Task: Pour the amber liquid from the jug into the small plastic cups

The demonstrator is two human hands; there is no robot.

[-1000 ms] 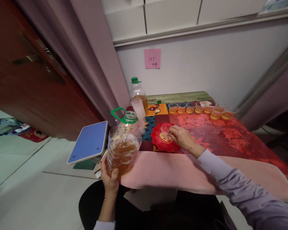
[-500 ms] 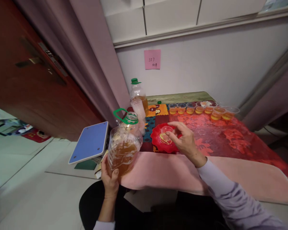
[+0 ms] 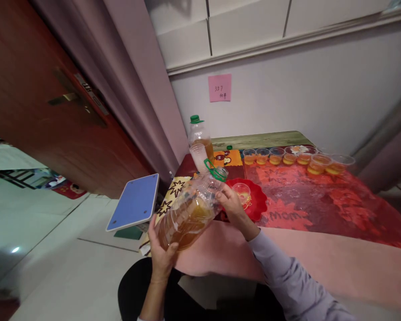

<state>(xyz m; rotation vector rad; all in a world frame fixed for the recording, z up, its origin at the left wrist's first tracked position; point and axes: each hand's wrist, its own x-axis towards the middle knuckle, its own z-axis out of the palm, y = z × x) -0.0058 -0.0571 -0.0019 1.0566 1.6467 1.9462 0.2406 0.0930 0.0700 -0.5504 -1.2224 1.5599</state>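
A large clear plastic jug [image 3: 190,218] of amber liquid leans to the right, its green-ringed mouth uncapped. My left hand [image 3: 162,254] grips it around the base. Near the neck, my right hand [image 3: 232,203] closes its fingers on the jug's shoulder. Just beyond that hand lies a scalloped red plate [image 3: 259,203], with a clear plastic cup [image 3: 242,191] standing on it. No liquid can be made out in this cup. The green handle loop sticks up beside the mouth.
Behind stand a capped jug [image 3: 200,133] and stacked clear cups [image 3: 198,156]. Several cups with amber liquid [image 3: 290,158] line the back of the red tablecloth [image 3: 321,196]. A green cap [image 3: 229,147] lies near the wall. A small blue-topped table [image 3: 133,200] stands at left.
My right hand has left the cup on the red plate and moved left onto the jug. The jug has tipped further right, its mouth nearer the cup. The view has shifted slightly.
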